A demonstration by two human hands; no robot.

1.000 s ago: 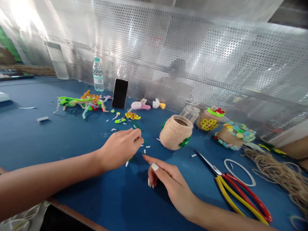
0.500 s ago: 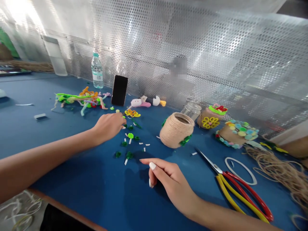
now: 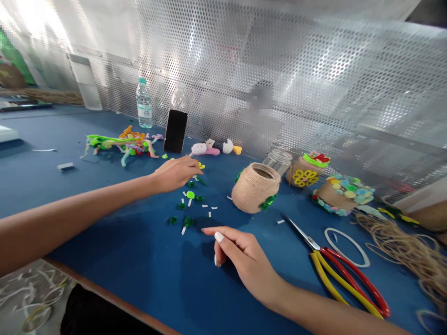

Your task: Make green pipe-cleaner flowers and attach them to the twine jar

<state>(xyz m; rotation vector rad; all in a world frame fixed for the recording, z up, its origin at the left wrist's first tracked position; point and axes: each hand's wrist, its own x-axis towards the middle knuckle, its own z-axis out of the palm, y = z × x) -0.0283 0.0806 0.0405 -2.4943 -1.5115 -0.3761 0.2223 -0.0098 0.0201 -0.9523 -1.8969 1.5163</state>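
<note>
My left hand (image 3: pixel 179 173) reaches over the yellow and orange pipe-cleaner flower (image 3: pixel 201 165), covering most of it. Its fingers bend downward and their tips are hidden, so a grip cannot be made out. My right hand (image 3: pixel 240 256) hovers near the front of the table, index finger stretched out and thumb apart, holding nothing. Between the hands lie small dark green pipe-cleaner pieces (image 3: pixel 187 221), a bright green one (image 3: pixel 190 195) and several white paper strips (image 3: pixel 209 214). A twine-wrapped jar (image 3: pixel 254 190) with green decoration stands upright beyond my right hand.
Scissors (image 3: pixel 312 244) with red and yellow handles lie right, beside a white ring (image 3: pixel 345 246) and loose twine (image 3: pixel 401 246). Decorated jars (image 3: pixel 302 172) and a glass jar (image 3: pixel 279 160) stand behind. A phone (image 3: pixel 175 131), bottle (image 3: pixel 144 104) and pipe-cleaner pile (image 3: pixel 120 143) are back left.
My left hand has moved right and slightly away from me, from beside the small green pieces to over the yellow flower. My right hand has stayed nearly still. The camera view has shifted slightly.
</note>
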